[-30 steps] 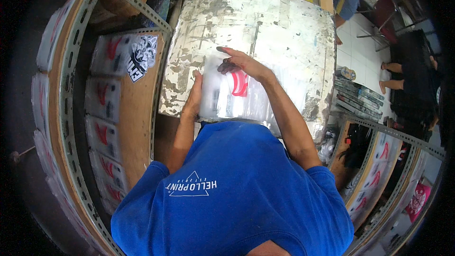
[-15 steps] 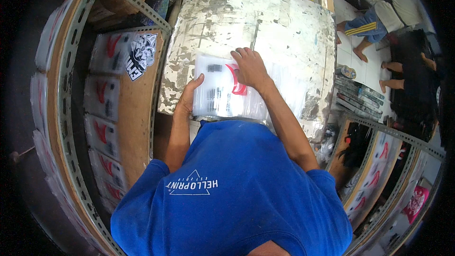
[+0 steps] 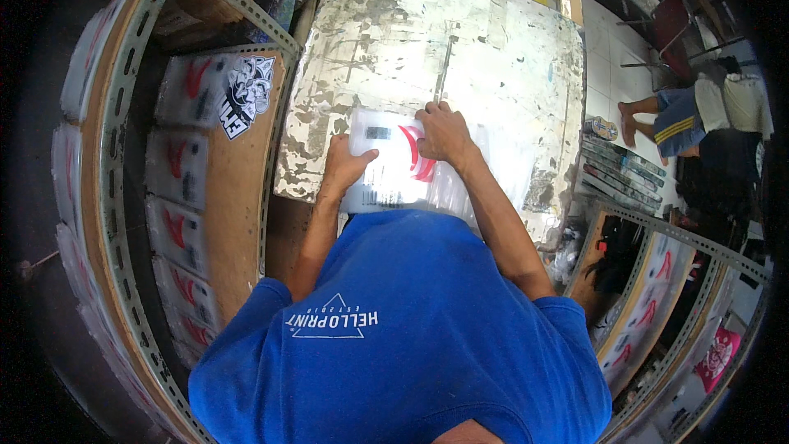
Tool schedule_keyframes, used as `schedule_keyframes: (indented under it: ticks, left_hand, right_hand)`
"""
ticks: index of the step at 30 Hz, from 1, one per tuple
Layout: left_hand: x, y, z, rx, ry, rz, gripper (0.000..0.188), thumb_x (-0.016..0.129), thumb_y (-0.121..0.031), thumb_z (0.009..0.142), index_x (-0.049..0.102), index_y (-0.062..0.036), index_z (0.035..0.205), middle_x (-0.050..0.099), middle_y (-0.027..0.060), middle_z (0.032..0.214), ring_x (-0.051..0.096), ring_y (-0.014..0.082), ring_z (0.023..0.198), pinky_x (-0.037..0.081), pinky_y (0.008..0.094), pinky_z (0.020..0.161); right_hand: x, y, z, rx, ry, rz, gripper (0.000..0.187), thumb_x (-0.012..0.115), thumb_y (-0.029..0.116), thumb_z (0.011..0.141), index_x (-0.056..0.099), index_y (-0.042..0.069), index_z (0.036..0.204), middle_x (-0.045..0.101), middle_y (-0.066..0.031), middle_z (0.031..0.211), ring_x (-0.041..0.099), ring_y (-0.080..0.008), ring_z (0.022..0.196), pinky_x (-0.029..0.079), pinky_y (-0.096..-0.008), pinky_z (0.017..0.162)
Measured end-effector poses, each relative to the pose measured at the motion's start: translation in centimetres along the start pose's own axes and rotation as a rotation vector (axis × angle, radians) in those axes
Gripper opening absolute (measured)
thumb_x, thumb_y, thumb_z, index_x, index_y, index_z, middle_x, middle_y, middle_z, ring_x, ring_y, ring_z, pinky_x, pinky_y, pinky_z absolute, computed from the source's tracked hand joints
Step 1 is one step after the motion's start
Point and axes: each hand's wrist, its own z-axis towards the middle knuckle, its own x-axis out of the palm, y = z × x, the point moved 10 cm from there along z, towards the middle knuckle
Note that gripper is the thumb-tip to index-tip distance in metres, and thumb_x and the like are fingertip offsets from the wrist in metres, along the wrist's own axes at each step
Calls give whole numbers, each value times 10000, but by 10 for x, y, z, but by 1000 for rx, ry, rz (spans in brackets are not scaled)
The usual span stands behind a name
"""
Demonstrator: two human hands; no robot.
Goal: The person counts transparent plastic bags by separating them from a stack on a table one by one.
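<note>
Left hand [image 3: 347, 164] moves inward, pinching plastic bags [image 3: 388, 182]; right hand's [image 3: 445, 133] grip I can't tell; uneven pressure could fan them.

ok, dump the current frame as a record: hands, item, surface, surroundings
left_hand: at the package's left edge, thumb over its top
right_hand: on the package's right part, fingers bent; grip unclear
item: clear plastic package with red curved print, lying flat between left hand and right hand
surface: worn white worktable, paint patchy
left_side: wooden shelf with similar packages
upper_right: another person, striped blue shorts
</note>
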Motion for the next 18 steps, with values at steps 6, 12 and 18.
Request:
schedule_keyframes:
  ticks: [6, 12, 18]
  left_hand:
    - [-1, -13, -3, -3, -90, 222, 407, 769, -191, 703, 679, 37, 1029, 705, 217, 921, 692, 325, 854, 533, 389, 780]
    - [-2, -3, -1, -51, -170, 436, 438, 776, -197, 677, 658, 15, 1041, 697, 222, 967, 672, 378, 930, 525, 431, 826]
    - [-3, 12, 5, -78, -235, 491, 446, 773, -205, 663, 657, -36, 1060, 696, 214, 980, 664, 393, 949, 522, 457, 827]
  right_hand:
    - [-23, 0, -25, 41, -87, -126, 579, 721, 201, 591, 600, 57, 1139, 511, -170, 1282, 419, -390, 1277, 314, -657, 1022]
    - [-37, -7, -56, 128, -280, -24, 488, 711, 148, 555, 635, 58, 1028, 465, -160, 1327, 341, -407, 1337, 192, -740, 1038]
    - [-41, -4, -75, 168, -262, -88, 169, 662, 126, 608, 690, 35, 748, 467, -163, 1365, 314, -391, 1368, 124, -756, 1050]
